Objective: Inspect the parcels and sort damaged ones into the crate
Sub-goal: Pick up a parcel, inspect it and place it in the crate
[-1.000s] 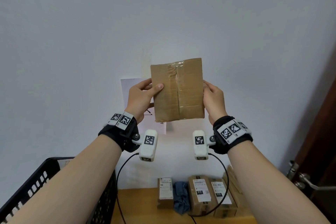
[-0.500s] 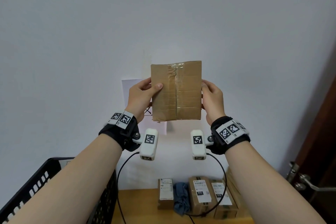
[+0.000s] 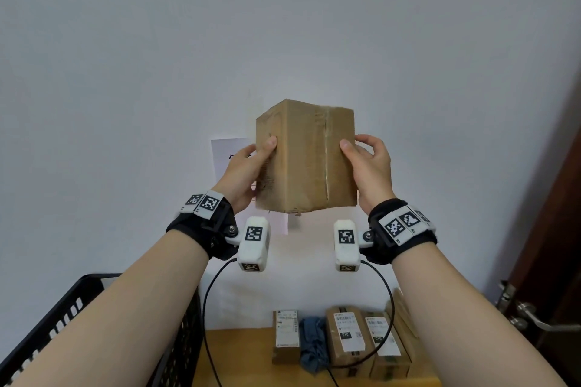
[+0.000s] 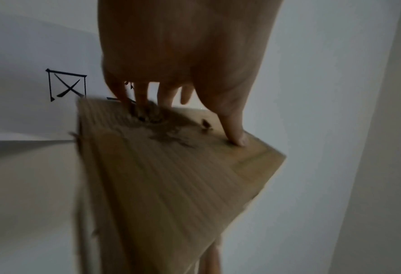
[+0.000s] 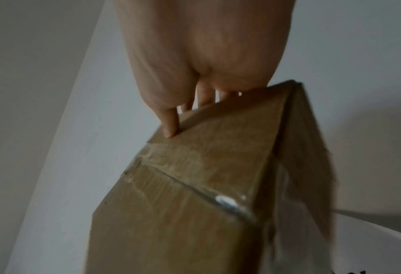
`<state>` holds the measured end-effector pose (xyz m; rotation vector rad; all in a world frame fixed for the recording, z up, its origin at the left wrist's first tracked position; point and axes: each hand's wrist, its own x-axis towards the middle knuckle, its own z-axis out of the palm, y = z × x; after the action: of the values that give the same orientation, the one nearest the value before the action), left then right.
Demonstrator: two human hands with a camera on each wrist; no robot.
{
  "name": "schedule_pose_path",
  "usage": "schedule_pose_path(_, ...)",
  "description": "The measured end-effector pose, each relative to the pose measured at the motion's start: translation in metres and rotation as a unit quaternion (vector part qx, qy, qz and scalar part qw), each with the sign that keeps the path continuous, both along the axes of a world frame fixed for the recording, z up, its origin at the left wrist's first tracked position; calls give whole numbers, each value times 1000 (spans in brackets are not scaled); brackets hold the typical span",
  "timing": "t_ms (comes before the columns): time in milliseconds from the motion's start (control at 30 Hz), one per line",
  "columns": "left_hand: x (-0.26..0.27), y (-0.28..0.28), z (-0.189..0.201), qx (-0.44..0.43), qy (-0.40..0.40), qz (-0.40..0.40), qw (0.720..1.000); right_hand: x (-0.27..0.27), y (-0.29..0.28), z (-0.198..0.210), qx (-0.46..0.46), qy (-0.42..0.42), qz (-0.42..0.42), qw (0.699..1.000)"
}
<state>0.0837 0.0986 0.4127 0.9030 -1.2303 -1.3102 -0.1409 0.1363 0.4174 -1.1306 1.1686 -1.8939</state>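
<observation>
I hold a brown cardboard parcel up in front of the wall, one vertical corner turned toward me. My left hand grips its left face, thumb on the front and fingers behind. My right hand grips the right edge beside the taped seam. In the left wrist view the parcel shows a torn, scuffed patch under my left hand's fingers. The right wrist view shows the parcel with clear tape along its seam, my thumb on its edge. The black crate stands at lower left.
Several labelled cardboard parcels and a blue cloth bundle stand in a row at the back of the wooden table. A white paper sheet hangs on the wall. A dark door with a metal handle is at right.
The parcel has been turned about its vertical axis, so a corner and its left side face now show. My hands shifted their hold with it. The parcel stays raised.
</observation>
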Motion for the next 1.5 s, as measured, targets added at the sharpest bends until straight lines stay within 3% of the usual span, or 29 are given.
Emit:
schedule_pose_path(67, -1, 3, 2, 2, 14, -20, 1000, 0, -2, -3, 21, 16, 1, 1000)
schedule_pose_path(233, -5, 6, -3, -28, 4, 31, 999, 8, -2, -5, 79, 112, 34, 990)
schedule_pose_path(533, 0, 10, -10, -20, -14, 55, 998, 13, 0, -13, 128, 117, 72, 982)
schedule_pose_path(767, 8, 17, -47, 35, -34, 57, 997, 20, 0, -52, 201, 79, 85, 973)
schedule_pose_path(1000, 23, 30, -140, 157, -93, 24, 983, 31, 14, -139, 339, 106, 153, 922)
schedule_pose_path(1233, 35, 53, -267, 307, -92, 12, 947, 30, 14, -282, 480, 81, 186, 854)
schedule_pose_path(1500, 47, 84, -377, 384, -121, 7, 915, 57, 44, -373, 570, 69, 201, 793)
